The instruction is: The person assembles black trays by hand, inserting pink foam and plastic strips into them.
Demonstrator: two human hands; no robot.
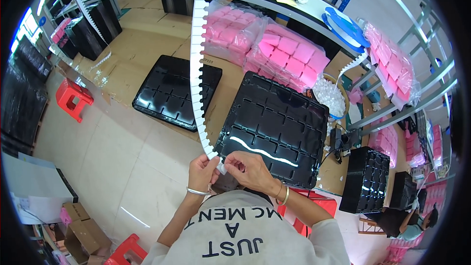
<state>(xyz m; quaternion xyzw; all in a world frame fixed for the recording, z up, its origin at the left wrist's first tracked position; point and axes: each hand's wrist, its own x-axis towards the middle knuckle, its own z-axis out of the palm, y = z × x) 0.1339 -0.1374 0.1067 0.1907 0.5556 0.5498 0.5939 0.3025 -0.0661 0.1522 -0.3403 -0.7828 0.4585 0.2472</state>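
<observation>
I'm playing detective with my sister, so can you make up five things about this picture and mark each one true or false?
1. The left hand and the right hand are both at the white strip. True.
2. The big tray to the right of the strip is yellow. False: it is black.
3. Pink blocks in clear plastic lie behind the big tray. True.
4. Only the left wrist has a bangle. False: there is one on the right wrist too.
5. The red stool on the left is up on a table. False: it stands on the floor.
</observation>
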